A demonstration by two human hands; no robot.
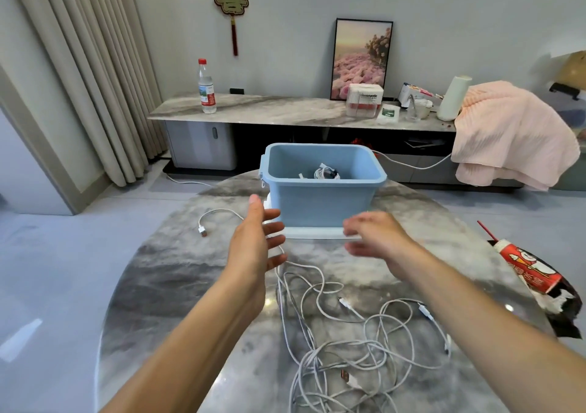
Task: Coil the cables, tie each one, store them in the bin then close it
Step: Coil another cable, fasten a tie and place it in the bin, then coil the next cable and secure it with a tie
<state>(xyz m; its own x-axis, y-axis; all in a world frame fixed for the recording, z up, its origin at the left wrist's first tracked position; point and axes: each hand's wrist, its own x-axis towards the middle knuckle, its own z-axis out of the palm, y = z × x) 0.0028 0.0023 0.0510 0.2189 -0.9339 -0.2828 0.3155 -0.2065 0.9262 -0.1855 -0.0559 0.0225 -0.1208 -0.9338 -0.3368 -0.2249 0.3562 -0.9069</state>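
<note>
A round grey marbled stone table fills the lower view, and behind it a long marble-topped sideboard runs along the wall with a pink ribbed blanket draped over its right end. At the far middle of the table stands an open light-blue plastic bin, sitting on what looks like its pale lid, which shows as a flat rim under the bin's base. Inside the bin lies one coiled white cable bundle. In front of the bin, on the near half of the table, a loose tangle of white charging cables sprawls uncoiled, one strand trailing off left to a white USB plug. Both forearms reach forward over the tangle: the left hand hovers just left of the bin's near corner, palm turned inward, fingers straight and spread, holding nothing; the right hand is motion-blurred before the bin's lower right edge, fingers loosely extended and apparently empty. A red printed snack packet lies at the table's right edge. A clear water bottle with a red cap stands on the sideboard's left part
</note>
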